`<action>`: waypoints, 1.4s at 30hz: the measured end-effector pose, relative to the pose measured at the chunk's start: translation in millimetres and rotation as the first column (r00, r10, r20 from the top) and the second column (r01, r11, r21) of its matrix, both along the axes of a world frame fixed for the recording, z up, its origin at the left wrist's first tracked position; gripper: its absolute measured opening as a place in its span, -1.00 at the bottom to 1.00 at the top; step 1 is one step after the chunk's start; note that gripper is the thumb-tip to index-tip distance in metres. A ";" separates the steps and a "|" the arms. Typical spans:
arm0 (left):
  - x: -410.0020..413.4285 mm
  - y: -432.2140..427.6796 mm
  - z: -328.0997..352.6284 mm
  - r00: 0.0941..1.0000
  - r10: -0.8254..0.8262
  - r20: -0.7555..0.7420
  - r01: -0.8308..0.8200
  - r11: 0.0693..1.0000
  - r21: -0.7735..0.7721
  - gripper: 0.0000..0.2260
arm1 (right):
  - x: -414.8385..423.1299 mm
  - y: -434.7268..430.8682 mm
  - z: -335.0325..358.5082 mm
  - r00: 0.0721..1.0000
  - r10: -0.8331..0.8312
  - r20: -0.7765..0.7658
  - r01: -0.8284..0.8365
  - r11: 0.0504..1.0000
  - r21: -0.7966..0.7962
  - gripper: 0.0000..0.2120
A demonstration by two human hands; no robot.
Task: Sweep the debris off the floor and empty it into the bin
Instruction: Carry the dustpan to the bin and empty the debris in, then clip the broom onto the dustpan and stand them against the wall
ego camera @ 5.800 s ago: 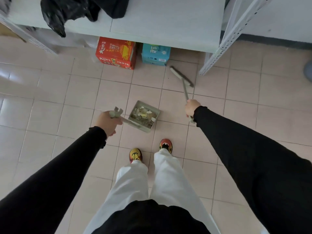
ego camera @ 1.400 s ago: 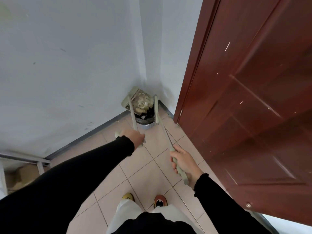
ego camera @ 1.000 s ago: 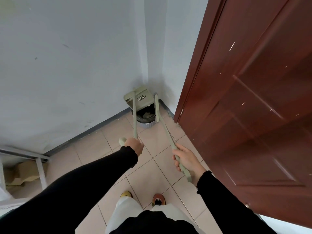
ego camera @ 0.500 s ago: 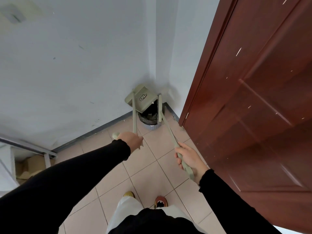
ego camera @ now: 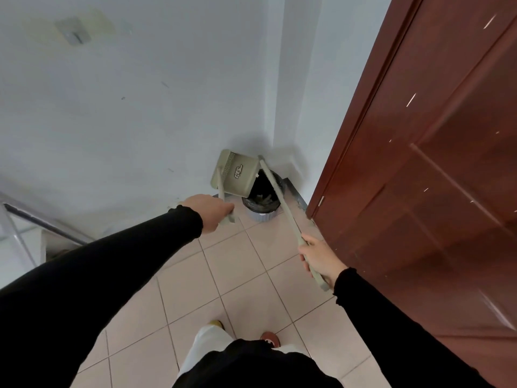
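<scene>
Now, corner work. Door [ego camera: 436,169] crowds the 3 o'clock side, walls [ego camera: 126,107] close off 12 and 10; open tile floor [ego camera: 251,278] runs back toward 6. Bin [ego camera: 263,201] sits in the corner at 12. My left hand [ego camera: 208,212] is wrapped around the handle of the dustpan [ego camera: 237,175], tipped bottom-up over the rim; debris [ego camera: 263,198] lies inside the bin. Right hand [ego camera: 320,259] is clenched around the broom [ego camera: 282,203] handle, head over the bin. Judgement: keep the lip inside the rim, withdraw toward 6.
</scene>
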State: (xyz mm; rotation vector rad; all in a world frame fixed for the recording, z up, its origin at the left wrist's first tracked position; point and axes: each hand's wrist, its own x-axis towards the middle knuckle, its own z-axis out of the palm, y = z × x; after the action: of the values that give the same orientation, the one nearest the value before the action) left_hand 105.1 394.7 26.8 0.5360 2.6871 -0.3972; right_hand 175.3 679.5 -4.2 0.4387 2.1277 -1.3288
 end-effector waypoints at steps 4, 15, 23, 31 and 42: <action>0.3 -14.9 -4.1 0.998 0.057 0.003 -0.057 0.997 0.047 -0.61 | 3.9 19.6 -0.9 0.992 0.129 -0.009 -0.125 0.971 0.204 -0.46; -6.6 -9.2 -8.7 0.999 0.035 -0.006 -0.035 0.999 0.017 -0.63 | 27.6 56.0 -1.0 0.957 0.272 -0.095 -0.207 0.879 0.430 -0.43; -6.2 -10.1 -3.0 0.999 0.039 -0.017 -0.039 0.999 0.011 -0.63 | -1.8 51.8 -27.2 0.917 0.397 -0.029 -0.331 0.801 0.499 -0.44; -8.6 -22.0 3.7 0.995 0.100 -0.002 -0.100 0.993 0.061 -0.58 | 8.7 74.3 -20.4 0.909 0.416 0.007 -0.344 0.743 0.573 -0.46; -20.8 -62.3 65.4 0.967 0.252 -0.036 -0.243 0.955 0.170 -0.68 | -24.8 45.0 79.7 0.989 0.141 0.037 -0.135 0.982 -0.133 -0.60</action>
State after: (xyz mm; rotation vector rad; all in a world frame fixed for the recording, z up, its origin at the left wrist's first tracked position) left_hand 84.4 332.4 92.2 0.2287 2.8122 -0.1236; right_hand 150.4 724.4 75.5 0.2609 1.9816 -1.3545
